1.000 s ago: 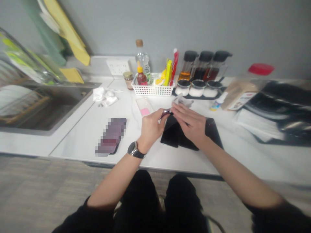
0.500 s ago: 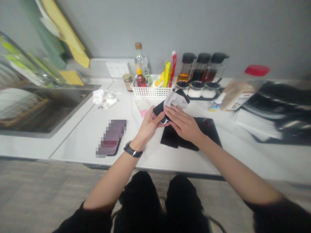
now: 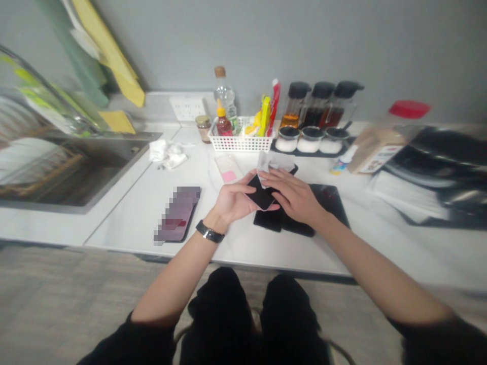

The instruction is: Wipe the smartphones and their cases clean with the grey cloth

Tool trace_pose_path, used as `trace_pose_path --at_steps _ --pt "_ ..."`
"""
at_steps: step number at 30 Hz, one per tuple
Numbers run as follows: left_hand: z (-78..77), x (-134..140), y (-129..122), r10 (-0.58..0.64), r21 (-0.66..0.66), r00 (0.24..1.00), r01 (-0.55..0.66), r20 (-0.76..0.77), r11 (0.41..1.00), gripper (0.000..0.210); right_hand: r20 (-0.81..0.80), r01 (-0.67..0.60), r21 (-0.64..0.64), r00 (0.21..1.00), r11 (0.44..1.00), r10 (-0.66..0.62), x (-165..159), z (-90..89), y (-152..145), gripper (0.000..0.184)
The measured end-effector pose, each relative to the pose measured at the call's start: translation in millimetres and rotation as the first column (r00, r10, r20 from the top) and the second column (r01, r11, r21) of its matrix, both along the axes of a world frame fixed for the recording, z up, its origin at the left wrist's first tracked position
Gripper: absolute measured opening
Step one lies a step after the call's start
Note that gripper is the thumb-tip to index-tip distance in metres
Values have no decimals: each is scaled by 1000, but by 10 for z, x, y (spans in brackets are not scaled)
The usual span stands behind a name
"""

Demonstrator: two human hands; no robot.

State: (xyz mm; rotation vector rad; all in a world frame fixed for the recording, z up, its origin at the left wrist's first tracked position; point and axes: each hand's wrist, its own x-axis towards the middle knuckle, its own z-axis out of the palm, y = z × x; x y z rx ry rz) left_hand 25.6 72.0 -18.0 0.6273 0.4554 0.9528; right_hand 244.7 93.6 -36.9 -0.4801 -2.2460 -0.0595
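Observation:
My left hand (image 3: pixel 236 201), below a wrist with a dark watch, grips a black smartphone (image 3: pixel 262 195) above the counter. My right hand (image 3: pixel 292 192) is closed on a crumpled white tissue (image 3: pixel 279 162) and presses it onto the phone's face. The tissue covers the phone's far part. Under my hands lie a black tablet (image 3: pixel 330 197) and, beside it, a smaller dark flat device (image 3: pixel 267 221); my right hand partly hides both. A clear phone case (image 3: pixel 228 167) with a pink patch rests just beyond my left hand.
Left on the counter (image 3: pixel 129 218) lies another phone (image 3: pixel 178 213), partly pixelated. Crumpled tissues (image 3: pixel 169 153) are near the sink (image 3: pixel 114 190). A white basket (image 3: pixel 241 143) of condiments stands at the back, seasoning jars (image 3: pixel 309 139) right of it. A small bottle (image 3: pixel 342 161) stands further right.
The phone has been lowered and turned in my left hand, now lying flatter. My right hand has shifted slightly right and down with the tissue. The view has moved a little.

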Motion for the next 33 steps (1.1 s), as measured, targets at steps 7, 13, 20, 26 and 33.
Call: trace_pose_path --at_steps 7,13,20,26,33 --pt "-50 130 85 28 -86 996 -35 -87 996 42 -127 -141 -123 984 982 126 -133 38 -118 26" --pt "-82 130 89 12 -64 994 -20 -113 998 44 -154 -34 -149 988 988 11 -108 146 27 15" --pt "-106 164 75 -61 -104 996 54 -58 993 39 -163 113 -254 974 961 -158 -81 224 25 12" --pt "-128 175 98 -31 -215 1000 31 3 976 42 29 -51 -288 998 956 62 -244 157 -109 14" --pt "-71 211 44 -89 -157 992 74 -93 985 41 -210 214 -314 934 925 -288 -51 285 186 13"
